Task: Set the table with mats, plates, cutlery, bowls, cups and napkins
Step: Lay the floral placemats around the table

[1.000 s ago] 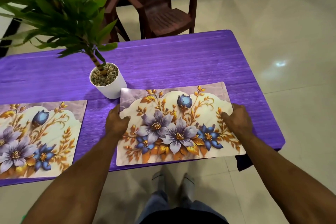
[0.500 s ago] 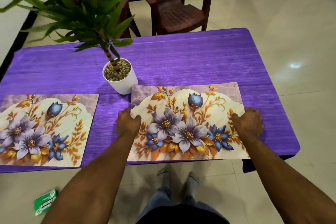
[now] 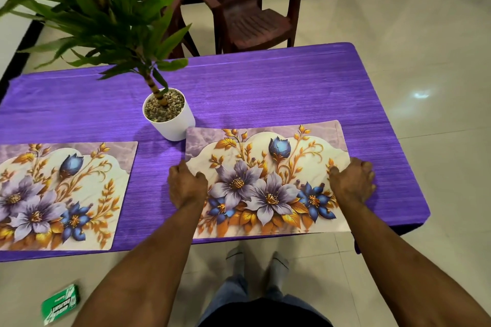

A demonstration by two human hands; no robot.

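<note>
- The right-hand floral mat (image 3: 268, 180), just beside the white plant pot (image 3: 170, 117), is gripped at its short edges by the left hand (image 3: 187, 184) and right hand (image 3: 352, 183).
- A second mat (image 3: 61, 194) is laid left of the pot.
- The writing on the green packet (image 3: 60, 304) on the floor, nearer than the pot, cannot be read.

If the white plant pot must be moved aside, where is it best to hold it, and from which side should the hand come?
Grip the white pot round its smooth wall, below the rim. It stands upright and round, so fingers can probably wrap it. Come from the right, over the bare purple tablecloth: the leaves spread above and to the left, and the near mat lies close in front.
</note>
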